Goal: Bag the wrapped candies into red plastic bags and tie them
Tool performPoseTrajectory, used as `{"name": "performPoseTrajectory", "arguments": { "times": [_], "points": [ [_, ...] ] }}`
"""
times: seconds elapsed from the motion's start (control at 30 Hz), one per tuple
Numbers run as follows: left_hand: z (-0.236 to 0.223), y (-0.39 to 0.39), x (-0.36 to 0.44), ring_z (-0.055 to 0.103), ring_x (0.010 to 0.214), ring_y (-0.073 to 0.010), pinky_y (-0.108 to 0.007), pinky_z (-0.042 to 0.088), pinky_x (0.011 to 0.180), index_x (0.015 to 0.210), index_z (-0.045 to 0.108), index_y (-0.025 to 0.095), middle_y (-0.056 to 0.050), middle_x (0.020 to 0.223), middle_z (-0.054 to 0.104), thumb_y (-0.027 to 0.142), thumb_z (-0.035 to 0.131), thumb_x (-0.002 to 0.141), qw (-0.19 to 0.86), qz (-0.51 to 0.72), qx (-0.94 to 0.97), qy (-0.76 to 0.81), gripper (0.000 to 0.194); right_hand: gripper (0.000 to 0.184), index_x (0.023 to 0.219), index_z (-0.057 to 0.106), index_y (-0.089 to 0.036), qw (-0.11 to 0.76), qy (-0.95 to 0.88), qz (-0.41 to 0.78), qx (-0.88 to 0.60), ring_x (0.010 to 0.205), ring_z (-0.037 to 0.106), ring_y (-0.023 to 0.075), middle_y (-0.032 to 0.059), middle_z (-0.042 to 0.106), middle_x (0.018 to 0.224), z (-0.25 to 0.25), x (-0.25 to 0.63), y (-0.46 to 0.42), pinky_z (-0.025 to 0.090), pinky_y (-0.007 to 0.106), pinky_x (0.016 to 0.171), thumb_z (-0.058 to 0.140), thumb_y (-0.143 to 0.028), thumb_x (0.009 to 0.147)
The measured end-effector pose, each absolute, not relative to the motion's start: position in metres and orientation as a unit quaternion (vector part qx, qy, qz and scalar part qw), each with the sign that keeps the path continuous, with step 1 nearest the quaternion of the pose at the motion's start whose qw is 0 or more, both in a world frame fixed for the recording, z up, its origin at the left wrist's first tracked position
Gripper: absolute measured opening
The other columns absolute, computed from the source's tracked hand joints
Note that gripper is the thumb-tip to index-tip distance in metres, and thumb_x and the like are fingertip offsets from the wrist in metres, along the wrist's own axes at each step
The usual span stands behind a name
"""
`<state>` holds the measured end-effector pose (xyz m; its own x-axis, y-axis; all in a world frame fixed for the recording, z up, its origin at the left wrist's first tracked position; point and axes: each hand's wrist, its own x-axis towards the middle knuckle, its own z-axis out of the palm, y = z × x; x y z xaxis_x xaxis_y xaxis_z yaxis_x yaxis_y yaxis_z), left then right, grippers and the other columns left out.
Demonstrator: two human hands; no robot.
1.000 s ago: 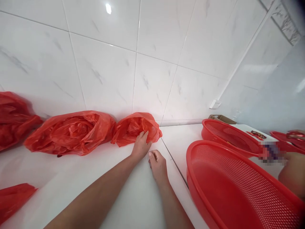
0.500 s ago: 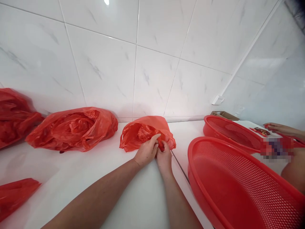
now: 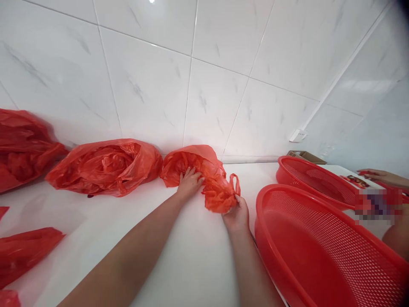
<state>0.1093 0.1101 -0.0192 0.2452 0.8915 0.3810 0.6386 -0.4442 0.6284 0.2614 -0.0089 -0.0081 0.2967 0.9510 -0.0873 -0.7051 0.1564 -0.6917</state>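
Head view: the right hand pinches a crumpled, looped red plastic bag above the white table, left of a large red perforated plastic basket. The left hand, fingers spread, presses into an open, rumpled red plastic sack beside the tiled wall.

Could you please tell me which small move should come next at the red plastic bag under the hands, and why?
I would probably draw the right hand gently back from the red plastic bag: its grip pinches a crumpled bunch of thin red plastic near a loop, and the left hand lies spread at the bag's opening. Whether bunch and bag join is unclear.
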Motion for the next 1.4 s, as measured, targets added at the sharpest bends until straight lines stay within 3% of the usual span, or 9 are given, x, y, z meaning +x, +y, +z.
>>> {"name": "performPoseTrajectory", "arguments": {
  "times": [0.17,0.37,0.57,0.73,0.83,1.03,1.13,1.23,1.4],
  "points": [
    [-0.010,0.118,0.111,0.031,0.131,-0.0344,-0.062,0.014,0.104,0.100,0.062,0.024,-0.011,0.128,0.054,0.031,0.059,0.080,0.161,0.414,0.752,0.487,0.021,0.021,0.084,0.065,-0.024,0.702,-0.251,0.560,-0.360,0.086,0.063,0.0185,0.0023,0.069,0.091,-0.011,0.256,-0.025,0.051,0.033,0.076,0.053,-0.030,0.068],
    [0.002,0.080,0.101,0.044,0.116,-0.0335,-0.053,0.028,0.099,0.100,0.058,0.022,-0.011,0.109,0.061,0.037,0.057,0.081,0.165,0.506,0.705,0.468,0.024,0.024,0.081,0.054,-0.022,0.688,-0.348,0.366,-0.521,0.069,0.056,0.0135,-0.0015,0.061,0.079,-0.012,0.256,-0.049,0.046,0.025,0.061,0.052,-0.019,0.057],
    [0.004,0.039,0.075,0.056,0.086,-0.0197,-0.034,0.044,0.079,0.106,0.049,0.021,-0.004,0.094,0.058,0.025,0.059,0.077,0.224,0.602,0.624,0.445,0.031,0.011,0.067,0.050,-0.021,0.653,-0.344,0.279,-0.615,0.053,0.040,0.0107,-0.0050,0.048,0.059,-0.008,0.259,-0.077,0.032,0.022,0.048,0.051,-0.016,0.057],
    [0.004,0.028,0.042,0.054,0.077,-0.0139,-0.028,0.047,0.072,0.110,0.044,0.023,-0.001,0.090,0.054,0.018,0.056,0.073,0.271,0.686,0.511,0.441,0.038,0.006,0.065,0.049,-0.022,0.648,-0.356,0.260,-0.621,0.056,0.043,0.0126,-0.0049,0.050,0.059,-0.007,0.254,-0.081,0.034,0.024,0.051,0.051,-0.018,0.061],
    [0.002,0.026,0.029,0.056,0.076,-0.0137,-0.028,0.051,0.067,0.107,0.042,0.024,0.000,0.089,0.053,0.015,0.053,0.070,0.327,0.712,0.455,0.423,0.039,0.010,0.071,0.052,-0.023,0.661,-0.345,0.262,-0.613,0.060,0.048,0.0129,-0.0049,0.055,0.065,-0.007,0.252,-0.078,0.037,0.024,0.053,0.057,-0.021,0.063],
    [-0.006,0.025,0.030,0.058,0.073,-0.0133,-0.031,0.055,0.062,0.093,0.041,0.022,-0.001,0.088,0.052,0.009,0.051,0.059,0.462,0.711,0.362,0.387,0.037,0.020,0.061,0.049,-0.021,0.661,-0.307,0.362,-0.582,0.038,0.033,0.0082,-0.0064,0.042,0.046,-0.005,0.253,-0.083,0.023,0.022,0.036,0.056,-0.035,0.073],
    [-0.006,0.023,0.035,0.059,0.073,-0.0135,-0.030,0.055,0.062,0.090,0.041,0.022,-0.001,0.088,0.053,0.009,0.051,0.059,0.527,0.694,0.335,0.359,0.034,0.025,0.079,0.057,-0.020,0.664,-0.307,0.427,-0.531,0.042,0.045,0.0101,-0.0028,0.053,0.053,0.000,0.248,-0.086,0.031,0.022,0.037,0.054,-0.045,0.077],
    [-0.004,0.021,0.038,0.059,0.068,-0.0124,-0.028,0.053,0.061,0.092,0.043,0.022,0.000,0.084,0.054,0.008,0.051,0.059,0.580,0.670,0.327,0.328,0.037,0.040,0.108,0.050,-0.027,0.699,-0.288,0.496,-0.428,0.059,0.059,0.0107,0.0012,0.067,0.084,0.004,0.242,-0.087,0.044,0.021,0.048,0.064,-0.041,0.074],
    [0.002,0.012,0.043,0.059,0.069,-0.0111,-0.027,0.052,0.067,0.098,0.043,0.022,0.002,0.081,0.056,0.005,0.050,0.055,0.635,0.629,0.348,0.284,0.048,0.034,0.090,0.052,-0.022,0.679,-0.301,0.546,-0.388,0.067,0.064,0.0109,0.0011,0.069,0.087,-0.002,0.235,-0.085,0.048,0.019,0.053,0.076,-0.031,0.067]
  ]
}}
